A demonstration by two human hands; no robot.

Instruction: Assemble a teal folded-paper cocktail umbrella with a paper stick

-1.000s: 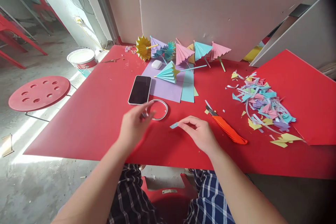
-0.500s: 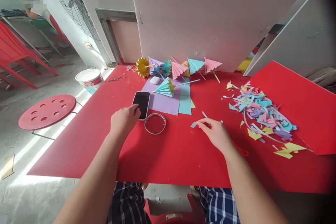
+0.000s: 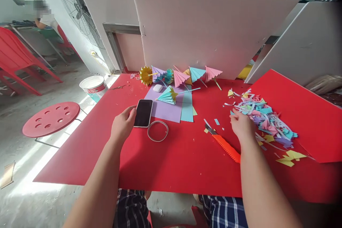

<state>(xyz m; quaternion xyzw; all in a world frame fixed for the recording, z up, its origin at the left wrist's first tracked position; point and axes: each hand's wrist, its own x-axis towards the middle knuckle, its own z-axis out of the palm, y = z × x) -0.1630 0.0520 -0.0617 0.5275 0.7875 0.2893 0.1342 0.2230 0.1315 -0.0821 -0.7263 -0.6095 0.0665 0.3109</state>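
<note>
While hands (image 3: 122, 123) flank the phone (image 3: 144, 113), bucket (image 3: 93, 86) contents are unclear.

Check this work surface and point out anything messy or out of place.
Paper scraps lie strewn in a loose heap on the right of the red tabletop, and a blue bit lies apart from it. The orange cutter also looks odd: its blade is bare, near the right hand.

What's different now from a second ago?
The right hand let go of a small blue paper piece, now near the orange cutter, and moved right to the paper scraps. The left hand went left from the white ring to the phone. Phone, ring and paper umbrellas stayed put.
</note>
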